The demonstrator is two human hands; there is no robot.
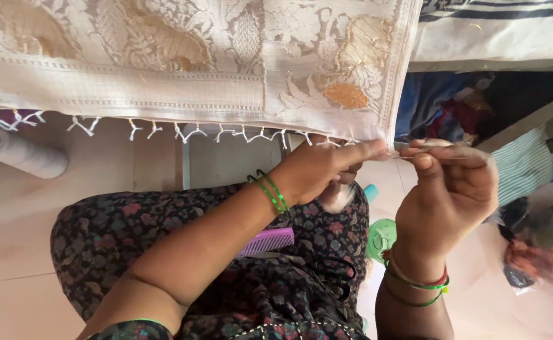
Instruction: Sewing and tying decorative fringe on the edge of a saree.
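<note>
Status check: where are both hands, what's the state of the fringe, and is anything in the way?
Left hand and right hand both pinching threads at the corner of the cream embroidered cloth. Knotted white tassels line its hem. Purple plastic comb on lap, clear of hands.

spool [21,154]: white thread roll lying on its side on the pale floor, at nine o'clock.
comb [267,241]: purple, resting on the dark flowered lap, near centre toward six o'clock.
green plastic piece [380,236]: round, translucent, at five o'clock beside the lap.
striped cloth [523,165]: pale green, at three o'clock.
bundle of bags [537,252]: blurred, at four o'clock.
</note>
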